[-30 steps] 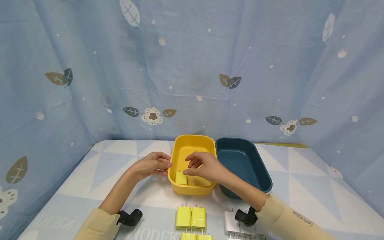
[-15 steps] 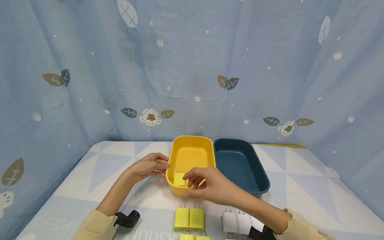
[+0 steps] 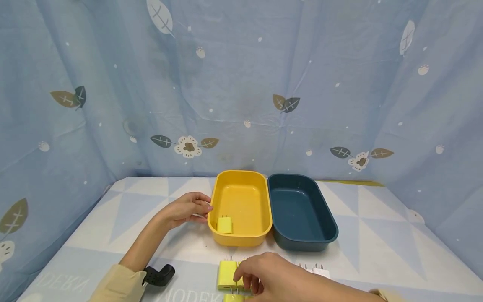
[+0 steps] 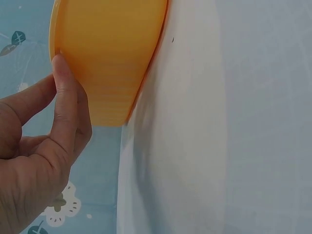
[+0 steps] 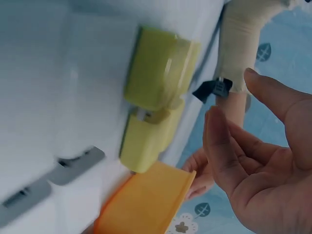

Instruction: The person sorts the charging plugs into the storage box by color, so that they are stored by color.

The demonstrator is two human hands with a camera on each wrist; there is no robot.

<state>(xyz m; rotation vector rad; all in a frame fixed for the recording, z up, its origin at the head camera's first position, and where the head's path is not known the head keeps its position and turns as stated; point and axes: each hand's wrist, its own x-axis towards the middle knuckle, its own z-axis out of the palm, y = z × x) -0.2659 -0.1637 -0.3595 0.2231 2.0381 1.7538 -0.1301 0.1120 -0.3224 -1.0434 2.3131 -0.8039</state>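
My left hand [image 3: 188, 209] pinches the left rim of the yellow bin [image 3: 245, 239], thumb at the edge and fingers against the outer wall [image 4: 107, 63]. A yellow wall charger [image 3: 224, 225] stands inside that bin at its near left corner, prongs upward. My right hand [image 3: 273, 277] hovers over the yellow chargers [image 3: 227, 274] laid in front of the bin, partly hiding them. In the right wrist view, thumb and fingers [image 5: 222, 146] are apart and bent, with nothing between them, beside the yellow chargers [image 5: 151, 68].
A dark blue bin [image 3: 302, 243] stands right beside the yellow one. White chargers [image 3: 320, 272] lie to the right, mostly hidden behind my right hand and forearm. A patterned blue curtain [image 3: 241, 84] hangs behind the table.
My right hand has come out of the yellow bin and moved down toward me, over the yellow chargers. The left hand keeps its place at the bin's rim.
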